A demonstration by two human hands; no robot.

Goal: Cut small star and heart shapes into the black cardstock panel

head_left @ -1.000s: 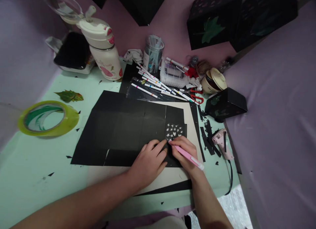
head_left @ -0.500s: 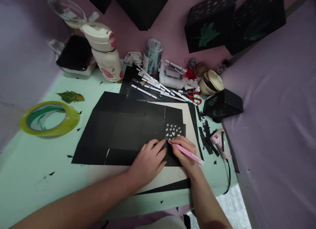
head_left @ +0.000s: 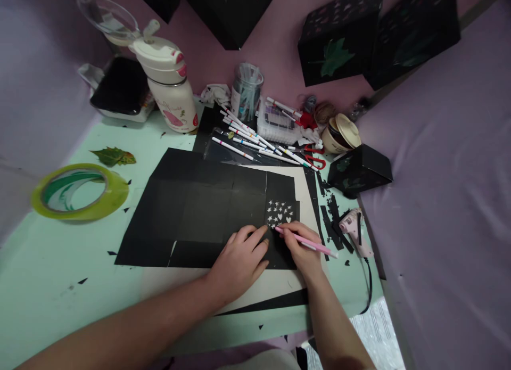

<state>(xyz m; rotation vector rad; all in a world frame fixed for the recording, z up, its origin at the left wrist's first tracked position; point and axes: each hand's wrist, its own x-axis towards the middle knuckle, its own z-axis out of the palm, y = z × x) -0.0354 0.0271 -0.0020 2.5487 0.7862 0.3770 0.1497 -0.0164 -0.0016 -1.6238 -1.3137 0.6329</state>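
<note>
Here, one sheet (head_left: 203, 199) underlies two hands (head_left: 239, 261) and one pink tool (head_left: 313, 245).

Pens (head_left: 232, 148) and scissors (head_left: 324, 162) are blocking the way behind the black paper (head_left: 199, 205); a glue gun (head_left: 351, 223) is narrowing the right side, while a passable gap is running between tape (head_left: 117, 191) and paper.

On your left, yellow-green tape roll (head_left: 115, 193) lying flat, lobed leaf (head_left: 114, 156) resting just beyond, white drinking bottle (head_left: 173, 101) standing farther back. Ahead of you, clear jar (head_left: 246, 96) holding translucent sticks (head_left: 250, 74); white markers (head_left: 232, 148) lying in pile before it, red-handled scissors (head_left: 312, 156) lying beside them. On your right, pink glue gun (head_left: 353, 225) lying with cord (head_left: 370, 285) trailing; small black box (head_left: 361, 169) sitting behind it. Higher, you're facing black boxes (head_left: 312, 61) against pink wall (head_left: 275, 50).
</note>
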